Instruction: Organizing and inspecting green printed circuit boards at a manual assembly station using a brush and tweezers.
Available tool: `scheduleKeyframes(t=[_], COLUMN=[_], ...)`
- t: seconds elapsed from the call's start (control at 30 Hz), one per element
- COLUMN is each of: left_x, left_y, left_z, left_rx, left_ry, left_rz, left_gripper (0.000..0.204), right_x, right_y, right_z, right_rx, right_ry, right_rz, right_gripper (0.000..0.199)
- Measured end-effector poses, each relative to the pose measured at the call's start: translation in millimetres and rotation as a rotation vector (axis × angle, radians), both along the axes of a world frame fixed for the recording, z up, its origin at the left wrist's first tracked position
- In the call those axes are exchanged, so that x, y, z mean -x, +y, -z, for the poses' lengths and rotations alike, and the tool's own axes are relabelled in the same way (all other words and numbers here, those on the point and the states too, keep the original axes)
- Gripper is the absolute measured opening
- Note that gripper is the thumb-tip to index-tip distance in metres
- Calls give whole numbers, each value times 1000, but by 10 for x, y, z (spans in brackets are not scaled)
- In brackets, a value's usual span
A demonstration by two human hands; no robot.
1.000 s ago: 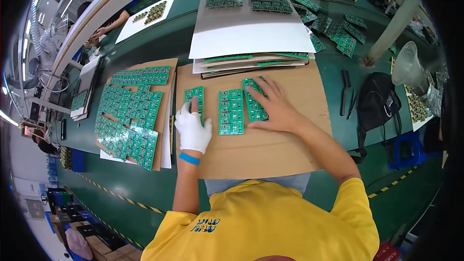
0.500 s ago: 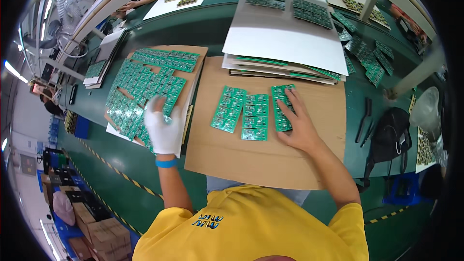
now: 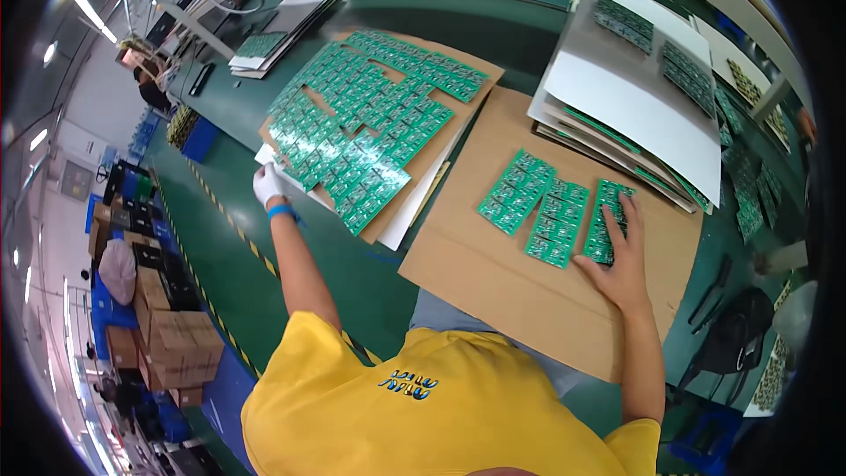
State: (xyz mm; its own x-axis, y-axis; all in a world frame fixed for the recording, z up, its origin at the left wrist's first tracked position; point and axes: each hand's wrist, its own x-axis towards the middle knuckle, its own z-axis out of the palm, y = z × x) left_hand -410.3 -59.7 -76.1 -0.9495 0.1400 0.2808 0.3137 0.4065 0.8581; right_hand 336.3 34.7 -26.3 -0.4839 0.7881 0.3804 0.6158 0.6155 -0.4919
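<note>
On a brown cardboard sheet point(image 3: 493, 282) lie three green circuit board panels: a left panel point(image 3: 518, 191), a middle panel point(image 3: 559, 222) and a right panel point(image 3: 604, 220). My bare right hand point(image 3: 622, 260) rests over the right panel with fingers spread, its thumb by the lower left edge. At the left, many more green panels point(image 3: 352, 115) cover another cardboard sheet point(image 3: 480, 106) on white board. My left hand point(image 3: 267, 183), in a white glove with a blue wristband, is curled at that sheet's near left corner. What its fingers hold, if anything, is hidden.
Beyond the right panels stands a stack of white boards point(image 3: 634, 115) with panels between and on top. Loose panels point(image 3: 753, 189), a black bag point(image 3: 740, 330) and a dark tool point(image 3: 712, 291) lie to the right. Above the bench runs a metal frame.
The view has swung to the left. My left hand has moved from the near right side of the panel-covered sheet to its left corner. My right hand stays on the right panel.
</note>
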Motion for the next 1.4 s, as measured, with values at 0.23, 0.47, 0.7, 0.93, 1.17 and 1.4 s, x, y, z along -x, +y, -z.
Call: scheduleKeyframes(t=[0.23, 0.47, 0.7, 0.93, 1.17, 1.4], left_x=[277, 555, 952, 52, 57, 146], left_y=[276, 295, 330, 400, 286, 64], left_z=[-16, 299, 306, 77, -28, -66], left_rx=[271, 523, -183, -64, 95, 27], left_ry=[-33, -132, -193, -85, -89, -136], left_rz=[-22, -99, 314, 218, 77, -30], left_gripper=[60, 90, 57, 72, 77, 73], right_x=[7, 16, -37, -40, -37, 16], right_y=[11, 21, 23, 1, 13, 32], right_z=[-16, 26, 13, -10, 73, 92], right_rx=[-9, -26, -18, 26, -20, -42], right_ry=[-2, -2, 53, 84, 118, 105], right_rz=[38, 61, 46, 10, 75, 83], right_gripper=[80, 79, 80, 82, 79, 79])
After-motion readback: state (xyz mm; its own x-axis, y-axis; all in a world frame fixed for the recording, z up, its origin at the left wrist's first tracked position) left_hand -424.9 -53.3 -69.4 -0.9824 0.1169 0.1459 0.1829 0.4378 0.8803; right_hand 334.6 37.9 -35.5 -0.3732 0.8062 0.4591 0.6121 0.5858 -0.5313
